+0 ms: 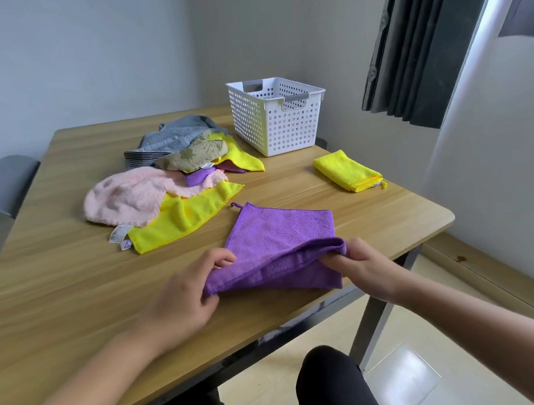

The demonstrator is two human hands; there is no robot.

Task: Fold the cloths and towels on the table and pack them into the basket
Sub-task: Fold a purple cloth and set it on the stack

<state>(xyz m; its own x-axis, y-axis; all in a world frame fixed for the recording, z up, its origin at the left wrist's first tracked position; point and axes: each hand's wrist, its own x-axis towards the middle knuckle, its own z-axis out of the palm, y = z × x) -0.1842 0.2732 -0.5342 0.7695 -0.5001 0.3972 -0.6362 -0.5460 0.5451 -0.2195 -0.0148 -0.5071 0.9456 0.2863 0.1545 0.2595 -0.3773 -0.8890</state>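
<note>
Dark-trousered knees (328, 390) show below the near edge of a wooden table (54, 290), where a seated person works a purple cloth (279, 234) with two bare hands. At the cloth's near left corner, the left hand (183, 297) pinches the fabric between thumb and curled fingers. At the near right, the right hand (361, 268) grips the lifted edge, fingers closed on the fabric with fingertips tucked under the fold. That near edge is raised off the table and doubled toward the far side, while the far part of the cloth lies flat, a small hanging loop at its far left corner.

Beyond it, toward the left, sits an unfolded heap: a pink towel (126, 197) resting on a yellow cloth (181, 218) with a white label at its edge, then a patterned beige towel (194, 154), a grey towel (169, 136) and a second yellow cloth (241, 155), all overlapping. A scrap of further purple fabric (197, 176) shows within the pile.

On the right side of the table, well apart from the heap, lies a folded yellow cloth (348, 170). A white perforated basket (277, 125) stands at the far end, between the heap and the folded cloth; what it holds cannot be seen. A grey chair (3, 184) sits at the left, and a dark curtain (423, 37) hangs at the right.
</note>
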